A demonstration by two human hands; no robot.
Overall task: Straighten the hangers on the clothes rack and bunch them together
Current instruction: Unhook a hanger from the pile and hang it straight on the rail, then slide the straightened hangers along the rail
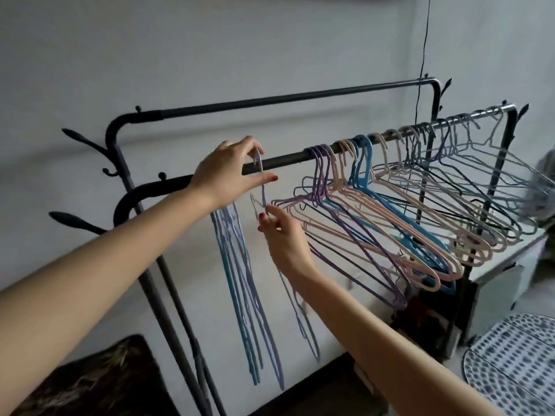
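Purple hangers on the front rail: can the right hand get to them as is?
Probably yes. The right hand pinches a pale hanger just left of the purple hangers, with nothing between them. It would have to let go first; the left hand holds that hanger's hook at the rail.

Both arms outstretched, left grip point(232, 169) raised with pinching fingers, right grip point(280, 228) lower, fingertips pinched.

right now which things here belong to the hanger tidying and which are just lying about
In the job:
black metal clothes rack rail
pale blue wire hanger, held in both grips, left hand on the hook, right hand lower
bunched blue hangers
skewed purple, pink and blue hangers

Lying about:
blue-dotted white cloth
dark patterned mat
black hanging cord
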